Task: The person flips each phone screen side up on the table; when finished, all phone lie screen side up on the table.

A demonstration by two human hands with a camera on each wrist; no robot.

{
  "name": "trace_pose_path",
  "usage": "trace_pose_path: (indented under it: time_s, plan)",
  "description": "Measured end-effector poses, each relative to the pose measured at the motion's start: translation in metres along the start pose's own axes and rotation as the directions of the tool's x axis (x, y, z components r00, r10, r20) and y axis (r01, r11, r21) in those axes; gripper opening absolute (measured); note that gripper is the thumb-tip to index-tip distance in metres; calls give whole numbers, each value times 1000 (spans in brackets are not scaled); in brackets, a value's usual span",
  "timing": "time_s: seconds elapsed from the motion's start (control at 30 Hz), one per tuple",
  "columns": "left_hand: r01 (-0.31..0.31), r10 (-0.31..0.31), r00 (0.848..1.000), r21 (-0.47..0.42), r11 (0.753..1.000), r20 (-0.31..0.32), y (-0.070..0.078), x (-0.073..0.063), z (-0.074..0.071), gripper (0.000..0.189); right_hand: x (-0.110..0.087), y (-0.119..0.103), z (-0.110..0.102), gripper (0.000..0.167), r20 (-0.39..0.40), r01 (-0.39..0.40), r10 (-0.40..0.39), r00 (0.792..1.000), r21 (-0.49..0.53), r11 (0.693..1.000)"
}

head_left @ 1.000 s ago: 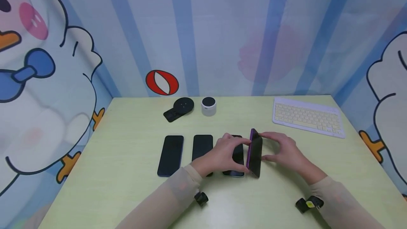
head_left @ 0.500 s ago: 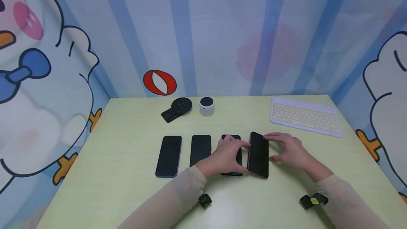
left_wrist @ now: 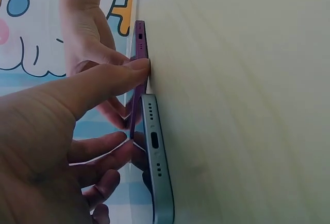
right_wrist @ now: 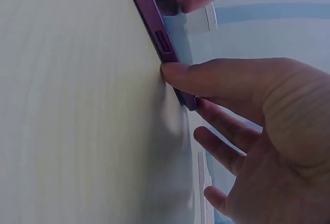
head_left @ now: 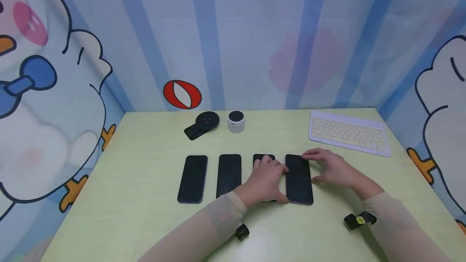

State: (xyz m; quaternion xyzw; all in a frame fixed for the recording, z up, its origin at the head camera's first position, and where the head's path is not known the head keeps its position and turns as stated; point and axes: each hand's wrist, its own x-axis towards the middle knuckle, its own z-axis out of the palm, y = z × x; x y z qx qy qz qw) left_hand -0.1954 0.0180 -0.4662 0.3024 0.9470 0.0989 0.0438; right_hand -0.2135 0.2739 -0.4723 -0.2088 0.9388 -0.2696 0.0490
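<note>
In the head view, a black-screened smartphone with a purple frame point(head_left: 299, 181) lies at the right end of a row of phones. My left hand point(head_left: 264, 182) holds its left edge between thumb and fingertips, reaching over a pale-blue-framed phone that it mostly covers. My right hand point(head_left: 333, 169) holds the opposite edge, index finger at the far corner and thumb lower down. The left wrist view shows the pale blue phone's port end point(left_wrist: 157, 152) close to my left fingers. In the right wrist view, my thumb point(right_wrist: 178, 77) presses the purple frame point(right_wrist: 149, 10).
Two more phones, one at the row's left end point(head_left: 192, 179) and one beside it point(head_left: 228, 173), lie face up. Behind them stand a black folding disc-shaped stand point(head_left: 206, 121) and a white cylindrical speaker point(head_left: 236, 123). A white keyboard point(head_left: 349, 132) lies at the back right.
The purple-framed phone was tilted up on its edge between both hands; it has come down to lie face up. My right hand has shifted slightly right.
</note>
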Motion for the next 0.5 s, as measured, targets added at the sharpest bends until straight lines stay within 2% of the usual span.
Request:
trace_pose_path:
  time_s: [0.13,0.27,0.37,0.5]
  plan:
    - [15,-15,1000,14,1000,15,3,0,0,77,-1,1,-3,69,18,12,-12,1000,11,1000]
    - [5,-4,1000,-13,1000,10,-1,-5,-2,75,-3,0,-6,66,18,33,-33,999,43,999]
    - [3,-3,1000,-70,998,-9,-11,-14,-8,70,-6,-1,-8,59,-25,49,-48,999,67,997]
    - [34,-42,998,-135,990,-52,-36,-31,-22,61,-11,0,-9,51,-139,45,-33,990,86,995]
